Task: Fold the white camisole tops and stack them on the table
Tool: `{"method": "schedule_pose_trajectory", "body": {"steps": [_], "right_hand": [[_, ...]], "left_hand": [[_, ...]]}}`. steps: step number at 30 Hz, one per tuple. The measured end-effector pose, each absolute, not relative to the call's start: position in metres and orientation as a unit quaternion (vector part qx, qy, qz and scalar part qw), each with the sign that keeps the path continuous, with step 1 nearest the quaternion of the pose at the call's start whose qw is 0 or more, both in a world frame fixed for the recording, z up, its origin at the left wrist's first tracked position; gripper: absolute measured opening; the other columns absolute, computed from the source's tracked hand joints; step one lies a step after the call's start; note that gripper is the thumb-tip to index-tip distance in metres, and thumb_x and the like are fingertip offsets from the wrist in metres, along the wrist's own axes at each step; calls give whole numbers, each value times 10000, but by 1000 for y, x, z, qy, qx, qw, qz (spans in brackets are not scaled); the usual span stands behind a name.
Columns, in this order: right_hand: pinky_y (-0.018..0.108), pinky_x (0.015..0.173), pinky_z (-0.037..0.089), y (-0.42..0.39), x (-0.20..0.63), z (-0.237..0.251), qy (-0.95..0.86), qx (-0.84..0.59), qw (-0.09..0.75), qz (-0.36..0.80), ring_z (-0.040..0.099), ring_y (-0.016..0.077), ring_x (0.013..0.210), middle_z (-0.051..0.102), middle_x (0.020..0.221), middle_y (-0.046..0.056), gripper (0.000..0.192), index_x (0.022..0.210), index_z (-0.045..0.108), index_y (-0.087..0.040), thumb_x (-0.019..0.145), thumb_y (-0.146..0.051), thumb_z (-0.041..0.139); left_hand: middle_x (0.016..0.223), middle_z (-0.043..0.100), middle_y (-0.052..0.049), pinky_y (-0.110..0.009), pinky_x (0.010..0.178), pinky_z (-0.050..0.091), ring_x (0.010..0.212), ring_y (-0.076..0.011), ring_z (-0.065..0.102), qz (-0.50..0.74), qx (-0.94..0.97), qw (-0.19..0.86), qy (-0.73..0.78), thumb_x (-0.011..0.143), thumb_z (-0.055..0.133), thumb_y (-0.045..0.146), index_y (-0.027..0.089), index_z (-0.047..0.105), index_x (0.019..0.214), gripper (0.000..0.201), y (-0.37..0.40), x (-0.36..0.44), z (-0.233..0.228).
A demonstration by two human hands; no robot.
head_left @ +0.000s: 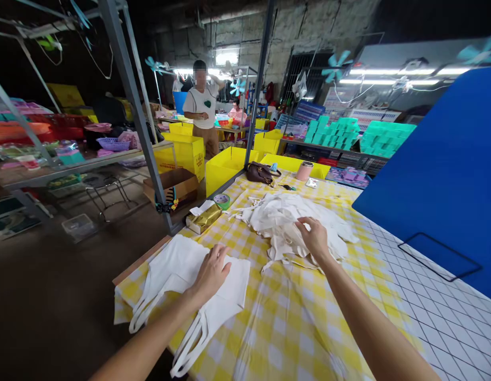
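**Two hands on white cloth tote bags at a checked worktable**

Nearest the viewer, the left hand (212,271) lies flat, palm down, fingers spread and unclenched, on the stack of folded tote bags (181,275) at the near left corner of the table. It presses the cloth and grips nothing. Long cloth handles (197,333) trail from the stack toward the table edge. Just beyond, the right hand (314,238) rests on the loose heap of tote bags (293,222) at mid-table, its fingers curled into the top layer; whether they have pinched a fold or only touch it cannot be told.

Handling, as a judgement: the bags look light, thin and limp. They should drape and crease freely, hold no shape of their own, and not break. One bag is likely to drag its neighbours, since handles in the heap lie tangled. A hold at a seamed edge or at the base of a handle should lift a single bag cleanly; a flat palm suits smoothing the folded stack. The yellow checked tablecloth (293,317) may slide or wrinkle under them.

Farther off lie a gold foil packet (205,218), a roll of tape (222,200), a brown handbag (259,172) and a pink tumbler (304,171). A blue panel (447,174) stands at the right. Beyond are yellow bins (225,164), stacked green boxes (348,135) and a standing person (201,114).
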State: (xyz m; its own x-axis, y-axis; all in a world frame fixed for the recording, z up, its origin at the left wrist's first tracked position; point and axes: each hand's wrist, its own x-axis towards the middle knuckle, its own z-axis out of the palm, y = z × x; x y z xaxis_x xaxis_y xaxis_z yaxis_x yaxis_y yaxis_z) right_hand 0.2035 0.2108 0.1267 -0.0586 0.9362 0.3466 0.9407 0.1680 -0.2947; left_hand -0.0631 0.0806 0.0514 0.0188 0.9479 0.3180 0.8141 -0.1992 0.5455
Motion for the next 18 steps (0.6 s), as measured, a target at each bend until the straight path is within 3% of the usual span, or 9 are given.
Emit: {"method": "schedule_pose_trajectory", "body": {"steps": [2,4,6,8,10,15,18], "right_hand": [[297,742,408,171,213,121,-738,-629,243,20,588,215,884,663,976,76,257,854,601,-192,859,-338,389],[298,682,416,124,221,108,-759,-590,261,86,607,216,755,677,855,66,296,784,586,-206,855,-414,387],[299,654,417,78,225,93,-783,-551,247,147,601,213,687,672,766,58,329,745,575,-216,858,-449,372],[298,644,416,37,227,81,-798,-528,212,199,596,213,677,659,717,54,357,721,570,-222,874,-458,349],[302,659,414,6,230,77,-810,-514,164,232,590,211,682,646,692,49,370,713,568,-223,892,-445,332],[279,659,412,-33,246,86,-834,-437,34,336,573,170,642,628,675,22,383,692,586,-207,913,-405,345],[261,624,427,-29,255,87,-824,-440,21,358,590,167,653,648,718,28,357,735,624,-204,907,-381,366]], "left_hand": [[1069,537,-80,-369,917,422,1040,-204,516,361,688,192,600,793,479,162,194,520,1082,293,77,-49,45],[1000,559,-69,-335,870,447,954,-182,554,385,644,344,564,802,495,207,188,522,1058,258,73,-27,36],[981,557,-62,-301,790,478,878,-159,581,382,565,515,520,835,481,306,183,466,1138,328,67,0,25],[1013,540,-61,-283,747,486,868,-150,586,371,501,600,501,846,471,375,192,363,1241,449,61,25,17],[1052,524,-67,-295,780,477,909,-160,570,368,509,568,532,813,532,347,200,314,1279,535,56,41,13],[1192,436,-108,-323,936,401,1095,-198,474,351,650,320,594,777,517,139,178,363,1276,524,58,43,17],[1223,430,-107,-342,952,380,1140,-223,429,290,702,213,614,766,502,86,170,394,1274,526,70,34,22]]}}
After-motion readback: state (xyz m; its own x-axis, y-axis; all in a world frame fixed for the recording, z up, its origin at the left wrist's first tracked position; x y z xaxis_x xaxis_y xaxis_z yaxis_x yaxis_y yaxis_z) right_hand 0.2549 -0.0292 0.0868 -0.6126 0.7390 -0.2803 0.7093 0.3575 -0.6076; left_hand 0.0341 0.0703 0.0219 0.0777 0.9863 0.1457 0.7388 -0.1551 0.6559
